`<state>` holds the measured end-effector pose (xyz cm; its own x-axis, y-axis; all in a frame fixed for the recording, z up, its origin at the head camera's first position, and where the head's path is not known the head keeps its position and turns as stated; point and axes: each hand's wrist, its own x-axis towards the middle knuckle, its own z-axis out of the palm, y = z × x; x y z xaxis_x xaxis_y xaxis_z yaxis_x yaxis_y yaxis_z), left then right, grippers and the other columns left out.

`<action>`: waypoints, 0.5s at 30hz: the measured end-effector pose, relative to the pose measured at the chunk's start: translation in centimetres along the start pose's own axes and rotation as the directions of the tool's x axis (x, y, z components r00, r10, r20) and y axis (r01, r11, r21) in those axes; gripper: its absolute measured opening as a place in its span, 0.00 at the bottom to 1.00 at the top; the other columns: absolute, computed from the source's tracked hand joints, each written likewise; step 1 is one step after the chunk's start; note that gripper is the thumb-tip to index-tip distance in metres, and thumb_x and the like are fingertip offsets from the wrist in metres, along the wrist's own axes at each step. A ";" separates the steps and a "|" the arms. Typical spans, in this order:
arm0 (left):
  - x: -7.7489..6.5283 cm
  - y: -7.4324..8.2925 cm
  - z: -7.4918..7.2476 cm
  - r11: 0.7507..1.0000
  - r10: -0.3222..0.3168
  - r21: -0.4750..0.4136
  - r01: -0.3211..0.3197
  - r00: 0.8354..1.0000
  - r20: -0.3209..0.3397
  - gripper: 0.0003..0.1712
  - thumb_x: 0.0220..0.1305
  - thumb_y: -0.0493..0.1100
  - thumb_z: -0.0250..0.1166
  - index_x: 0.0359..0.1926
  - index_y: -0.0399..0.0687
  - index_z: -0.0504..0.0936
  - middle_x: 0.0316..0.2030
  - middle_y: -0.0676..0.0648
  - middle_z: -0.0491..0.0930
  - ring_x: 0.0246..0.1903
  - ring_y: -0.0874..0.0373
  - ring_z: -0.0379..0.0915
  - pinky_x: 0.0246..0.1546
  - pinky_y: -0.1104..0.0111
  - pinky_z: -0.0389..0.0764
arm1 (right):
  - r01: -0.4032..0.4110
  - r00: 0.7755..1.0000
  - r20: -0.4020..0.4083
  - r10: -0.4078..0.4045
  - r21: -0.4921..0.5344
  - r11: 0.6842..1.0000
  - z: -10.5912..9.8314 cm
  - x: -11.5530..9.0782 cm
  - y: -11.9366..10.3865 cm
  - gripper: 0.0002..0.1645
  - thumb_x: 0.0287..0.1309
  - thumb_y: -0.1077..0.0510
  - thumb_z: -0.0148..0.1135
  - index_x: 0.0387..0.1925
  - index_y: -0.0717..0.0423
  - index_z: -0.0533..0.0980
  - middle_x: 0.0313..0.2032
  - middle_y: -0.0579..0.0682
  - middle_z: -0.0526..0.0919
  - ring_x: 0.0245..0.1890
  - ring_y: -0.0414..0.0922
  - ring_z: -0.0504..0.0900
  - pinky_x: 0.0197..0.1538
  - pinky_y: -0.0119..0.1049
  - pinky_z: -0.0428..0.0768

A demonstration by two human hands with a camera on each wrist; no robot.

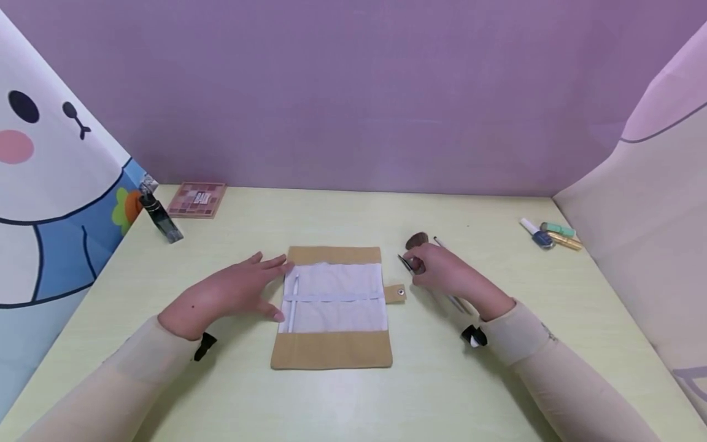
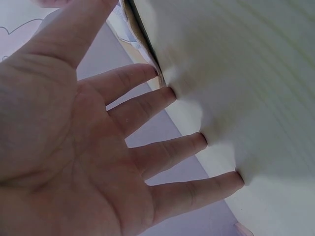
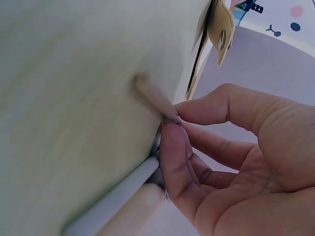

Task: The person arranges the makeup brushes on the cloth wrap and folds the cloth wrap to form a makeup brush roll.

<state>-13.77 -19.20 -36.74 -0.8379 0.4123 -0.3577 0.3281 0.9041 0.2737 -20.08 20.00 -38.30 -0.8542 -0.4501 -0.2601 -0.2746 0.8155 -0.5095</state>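
Observation:
A tan roll-up brush case (image 1: pixel 331 351) lies unfolded, with a pale inner panel, a cross band and a snap tab (image 1: pixel 395 293) at its right. One slim white-handled brush (image 1: pixel 295 301) is tucked under the band near the left edge. My left hand (image 1: pixel 237 291) is spread, its thumb and index finger at the case's left edge. To the right of the case, my right hand (image 1: pixel 444 273) pinches a small makeup brush (image 3: pixel 156 97) between thumb and fingers. Beside that hand lie a fluffy brown makeup brush (image 1: pixel 417 240) and a thin brush (image 1: pixel 459 304), both partly hidden.
At the back left are a pink checkered palette (image 1: pixel 197 200) and a dark bottle (image 1: pixel 160 218) with a clear top. A blue nail polish bottle (image 1: pixel 542 239), a green tube (image 1: pixel 558 229) and a gold tube (image 1: pixel 566 240) lie at the right. Purple cloth (image 1: pixel 353 98) hangs behind the table.

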 end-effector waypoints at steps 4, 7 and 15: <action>-0.1 0.1 -0.1 1.000 -0.002 0.001 0.002 1.000 0.001 0.64 0.53 0.67 0.80 0.84 0.51 0.62 0.84 0.39 0.57 0.80 0.19 0.49 0.70 0.27 0.69 | -0.004 1.000 -0.002 0.004 0.003 1.000 0.0 0.1 0.0 0.30 0.61 0.70 0.67 0.65 0.69 0.77 0.46 0.57 0.86 0.44 0.47 0.82 0.47 0.38 0.83; -0.2 0.2 -0.2 1.000 -0.006 -0.001 0.006 1.000 0.001 0.64 0.53 0.67 0.80 0.84 0.51 0.62 0.84 0.40 0.57 0.80 0.20 0.49 0.70 0.26 0.69 | -0.005 1.000 -0.003 0.005 0.010 1.000 0.0 0.1 -0.1 0.30 0.61 0.69 0.68 0.65 0.68 0.77 0.45 0.56 0.86 0.43 0.47 0.81 0.46 0.37 0.83; -0.2 0.3 -0.3 1.000 -0.003 -0.006 0.003 1.000 0.005 0.64 0.53 0.67 0.80 0.84 0.51 0.62 0.84 0.40 0.57 0.80 0.20 0.49 0.70 0.27 0.69 | 0.011 1.000 -0.006 -0.011 -0.002 1.000 -0.2 0.2 0.0 0.31 0.61 0.68 0.69 0.66 0.70 0.77 0.44 0.56 0.87 0.43 0.46 0.82 0.47 0.38 0.84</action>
<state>-13.67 -19.07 -36.39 -0.8367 0.4100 -0.3632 0.3227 0.9047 0.2780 -20.32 19.98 -38.13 -0.8540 -0.4568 -0.2491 -0.2847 0.8111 -0.5110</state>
